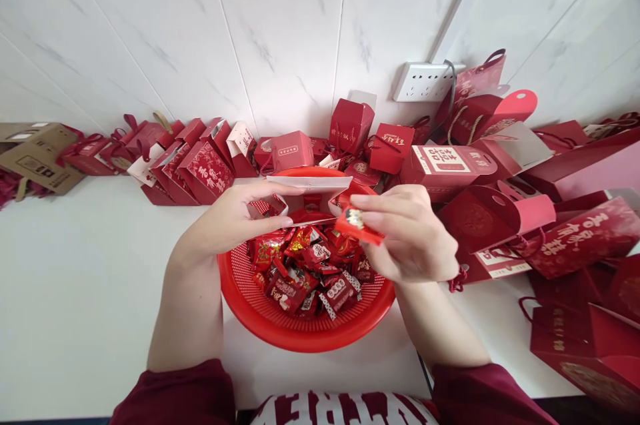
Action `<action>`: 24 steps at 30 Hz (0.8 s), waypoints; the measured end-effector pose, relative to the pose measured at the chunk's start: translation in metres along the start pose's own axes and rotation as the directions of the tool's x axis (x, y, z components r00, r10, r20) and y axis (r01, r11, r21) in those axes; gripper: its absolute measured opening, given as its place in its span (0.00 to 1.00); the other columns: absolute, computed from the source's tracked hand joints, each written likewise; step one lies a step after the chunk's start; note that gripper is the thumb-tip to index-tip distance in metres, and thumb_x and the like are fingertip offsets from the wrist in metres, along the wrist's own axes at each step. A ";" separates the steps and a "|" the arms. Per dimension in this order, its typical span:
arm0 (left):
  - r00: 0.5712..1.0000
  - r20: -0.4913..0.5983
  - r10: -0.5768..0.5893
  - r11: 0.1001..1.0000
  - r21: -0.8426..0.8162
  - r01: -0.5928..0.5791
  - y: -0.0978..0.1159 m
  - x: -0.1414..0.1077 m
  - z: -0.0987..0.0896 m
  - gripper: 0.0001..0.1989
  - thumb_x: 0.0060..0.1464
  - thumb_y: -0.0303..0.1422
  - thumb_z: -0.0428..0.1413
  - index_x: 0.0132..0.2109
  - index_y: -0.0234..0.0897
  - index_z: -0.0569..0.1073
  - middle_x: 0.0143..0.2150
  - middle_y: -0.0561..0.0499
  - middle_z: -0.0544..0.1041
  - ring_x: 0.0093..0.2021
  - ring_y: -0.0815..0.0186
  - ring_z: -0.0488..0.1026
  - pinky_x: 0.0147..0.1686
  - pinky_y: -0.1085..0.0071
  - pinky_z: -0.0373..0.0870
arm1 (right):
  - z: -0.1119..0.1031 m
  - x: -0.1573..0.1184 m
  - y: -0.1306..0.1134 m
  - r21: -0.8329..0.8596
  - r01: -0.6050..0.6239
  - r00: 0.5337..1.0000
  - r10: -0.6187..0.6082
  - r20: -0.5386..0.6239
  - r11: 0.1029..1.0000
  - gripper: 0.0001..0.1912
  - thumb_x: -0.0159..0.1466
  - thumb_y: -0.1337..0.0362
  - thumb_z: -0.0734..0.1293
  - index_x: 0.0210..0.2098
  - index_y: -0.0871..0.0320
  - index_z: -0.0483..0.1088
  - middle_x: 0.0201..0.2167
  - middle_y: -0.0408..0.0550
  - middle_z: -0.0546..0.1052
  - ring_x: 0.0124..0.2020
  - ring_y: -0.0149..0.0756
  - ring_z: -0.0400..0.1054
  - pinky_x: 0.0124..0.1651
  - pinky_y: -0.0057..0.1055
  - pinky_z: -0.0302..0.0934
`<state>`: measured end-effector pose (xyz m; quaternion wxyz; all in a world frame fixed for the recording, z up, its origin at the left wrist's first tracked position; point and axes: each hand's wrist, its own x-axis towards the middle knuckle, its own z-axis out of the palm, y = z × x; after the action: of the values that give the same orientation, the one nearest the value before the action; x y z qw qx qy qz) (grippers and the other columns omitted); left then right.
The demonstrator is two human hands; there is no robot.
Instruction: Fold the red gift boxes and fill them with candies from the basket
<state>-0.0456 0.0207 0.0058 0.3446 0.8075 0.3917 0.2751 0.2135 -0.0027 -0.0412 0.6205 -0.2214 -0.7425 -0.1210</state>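
Observation:
A red plastic basket [307, 340] with wrapped candies [315, 265] stands in front of me on the white table. Above its far part, my left hand [250, 210] grips the left side of an open gift box [310, 182], white inside, with something red visible within. My right hand [407, 231] pinches a red wrapped candy [356, 219] between thumb and fingers, close to the box's right edge. The outer faces of the box are mostly hidden.
Red gift boxes [207, 168] line the tiled wall behind the basket, and more red boxes [585, 235] crowd the right side. At far left is a brown cardboard box [45, 161]. A power strip [425, 81] is on the wall.

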 end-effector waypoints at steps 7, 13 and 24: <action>0.998 -0.038 -0.055 0.998 0.033 0.056 -0.002 0.001 0.004 0.21 0.59 0.40 0.64 0.58 0.46 0.78 0.61 0.46 0.77 0.58 0.55 0.76 0.49 0.66 0.79 | 0.013 0.008 -0.006 -0.275 -0.249 0.813 0.354 0.461 0.929 0.12 0.72 0.60 0.64 0.50 0.50 0.77 0.74 0.51 0.57 0.73 0.56 0.52 0.71 0.67 0.49; 0.999 -0.001 -0.051 0.994 0.094 0.051 -0.002 -0.001 0.001 0.19 0.62 0.40 0.61 0.59 0.48 0.78 0.63 0.48 0.76 0.63 0.55 0.72 0.55 0.65 0.77 | -0.007 0.016 0.003 -0.079 -0.306 0.743 0.290 0.603 0.949 0.15 0.72 0.60 0.64 0.56 0.55 0.72 0.72 0.60 0.60 0.71 0.52 0.57 0.70 0.57 0.57; 0.947 -0.319 -0.042 0.993 0.089 0.074 -0.004 0.000 0.005 0.42 0.52 0.42 0.68 0.70 0.47 0.60 0.63 0.42 0.73 0.54 0.54 0.77 0.43 0.64 0.79 | -0.006 0.004 0.028 -0.059 -0.647 0.581 0.542 0.607 0.760 0.34 0.67 0.62 0.69 0.70 0.49 0.55 0.59 0.53 0.77 0.48 0.46 0.79 0.53 0.47 0.74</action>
<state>-0.0440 0.0207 -0.0003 0.2448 0.7573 0.4786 0.3709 0.2319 0.0199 -0.0388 0.3780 -0.4305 -0.7859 0.2328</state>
